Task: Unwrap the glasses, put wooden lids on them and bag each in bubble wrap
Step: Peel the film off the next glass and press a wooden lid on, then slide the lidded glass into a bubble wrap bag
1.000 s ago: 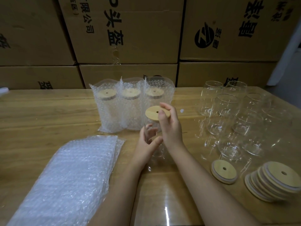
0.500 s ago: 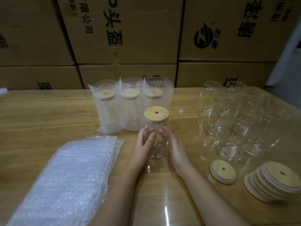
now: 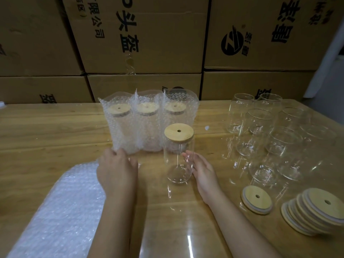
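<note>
On the table, centre, stands one clear upright glass capped by a holed wooden lid. Three bagged glasses stand behind; one loose lid and one lid stack lie rightward. The right hand rests straight fingers against its right side; the left hand bends over the bubble wrap pile, grip unclear.

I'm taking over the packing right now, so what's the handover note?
Left grip: at the far edge of the bag pile; hold unclear.
Right grip: open, touching the lidded glass, which stands upright on the table.
Done: three glasses lidded and bagged.
Left: bag this one; lid and bag the bare glasses, lids at right.
</note>
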The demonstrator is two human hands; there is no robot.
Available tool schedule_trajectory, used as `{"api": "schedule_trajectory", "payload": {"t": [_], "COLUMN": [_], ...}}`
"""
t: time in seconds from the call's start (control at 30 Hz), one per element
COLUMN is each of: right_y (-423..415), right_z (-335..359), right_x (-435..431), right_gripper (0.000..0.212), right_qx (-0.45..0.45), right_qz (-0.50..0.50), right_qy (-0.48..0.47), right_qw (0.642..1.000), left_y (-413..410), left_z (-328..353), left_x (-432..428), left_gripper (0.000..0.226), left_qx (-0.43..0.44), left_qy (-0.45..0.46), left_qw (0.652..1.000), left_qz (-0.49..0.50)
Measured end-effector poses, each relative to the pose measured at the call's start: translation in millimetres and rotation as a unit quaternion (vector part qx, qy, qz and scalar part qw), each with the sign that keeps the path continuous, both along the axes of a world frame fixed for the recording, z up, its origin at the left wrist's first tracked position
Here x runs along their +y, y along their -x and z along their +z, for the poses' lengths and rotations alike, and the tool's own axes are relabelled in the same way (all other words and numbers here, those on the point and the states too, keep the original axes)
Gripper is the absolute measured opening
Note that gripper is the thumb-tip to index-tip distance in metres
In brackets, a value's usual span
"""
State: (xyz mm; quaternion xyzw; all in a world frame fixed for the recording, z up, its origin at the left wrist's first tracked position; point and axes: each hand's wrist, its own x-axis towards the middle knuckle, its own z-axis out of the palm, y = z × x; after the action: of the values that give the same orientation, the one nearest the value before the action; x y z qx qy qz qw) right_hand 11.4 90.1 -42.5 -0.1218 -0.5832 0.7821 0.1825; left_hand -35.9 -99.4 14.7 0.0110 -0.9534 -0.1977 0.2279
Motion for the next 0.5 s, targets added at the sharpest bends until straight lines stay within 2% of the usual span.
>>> {"api": "schedule_trajectory", "payload": {"t": [0.07, 0.13, 0.27, 0.4, 0.5], "right_y": [1.0, 1.8, 1.9, 1.9, 2.0], "right_z": [-0.4, -1.0, -1.3, -0.5, 0.6], "right_x": [0.6, 1.5, 2.2, 2.8, 3.0], "right_gripper": [0.023, 0.022, 0.022, 0.022, 0.023], "right_qx": [-0.003, -0.003, -0.002, 0.001, -0.004], "right_qz": [0.003, 0.005, 0.009, 0.008, 0.007], "right_qy": [0.014, 0.023, 0.023, 0.026, 0.027], "right_qw": [1.0, 1.0, 1.0, 1.0, 1.0], "left_y": [1.5, 1.9, 1.9, -0.5, 0.6], "left_z": [1.2, 2.5, 2.8, 5.0, 4.0], "left_x": [-9.7, -15.9, -18.9, -18.8, -20.2], "left_gripper": [0.036, 0.044, 0.032, 0.046, 0.04], "left_qx": [-0.141, -0.203, -0.205, -0.225, -0.232], "left_qy": [0.045, 0.074, 0.057, 0.131, 0.104], "left_qw": [0.988, 0.974, 0.976, 0.963, 0.966], "left_qz": [0.054, 0.069, 0.054, 0.067, 0.052]}}
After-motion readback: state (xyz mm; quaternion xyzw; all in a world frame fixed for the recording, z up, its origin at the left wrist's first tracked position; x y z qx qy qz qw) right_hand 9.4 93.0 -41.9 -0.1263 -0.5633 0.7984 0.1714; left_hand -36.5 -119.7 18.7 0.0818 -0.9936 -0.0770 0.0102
